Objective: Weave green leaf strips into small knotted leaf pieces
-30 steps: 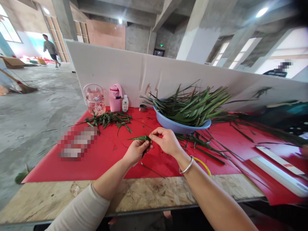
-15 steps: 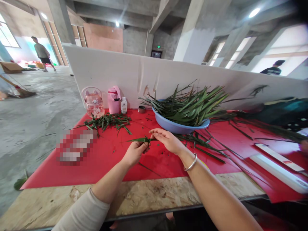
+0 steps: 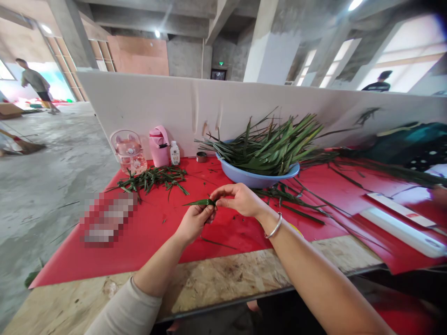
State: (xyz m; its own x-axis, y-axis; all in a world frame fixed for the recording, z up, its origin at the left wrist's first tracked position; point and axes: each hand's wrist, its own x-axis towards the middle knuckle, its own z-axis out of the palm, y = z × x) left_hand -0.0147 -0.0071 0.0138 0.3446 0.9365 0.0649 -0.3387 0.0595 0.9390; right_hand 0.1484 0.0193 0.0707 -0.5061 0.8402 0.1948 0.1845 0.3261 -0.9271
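My left hand (image 3: 193, 223) is closed, its thumb and fingers pinching a folded green leaf (image 3: 198, 203) above the red-covered table. The leaf's pointed end sticks out to the left. My right hand (image 3: 240, 200), with a silver bangle on the wrist, curls over the leaf's right end, thumb and fingertips closed on it beside the left fingertips. The fingers hide how the leaf is folded there. Behind the right hand stands a blue basin (image 3: 258, 179) heaped with long green leaves (image 3: 279, 146).
Folded leaf pieces (image 3: 157, 179) lie in a pile at left, below a pink clear jug (image 3: 131, 156), a pink bottle (image 3: 159, 149) and a small white bottle (image 3: 174, 153). A white panel (image 3: 146, 102) stands behind. Loose leaf strips and a long white box (image 3: 401, 232) lie at right.
My right hand has moved in against my left fingertips, its thumb now at the leaf. The leaf's right end is now covered. The view has shifted slightly.
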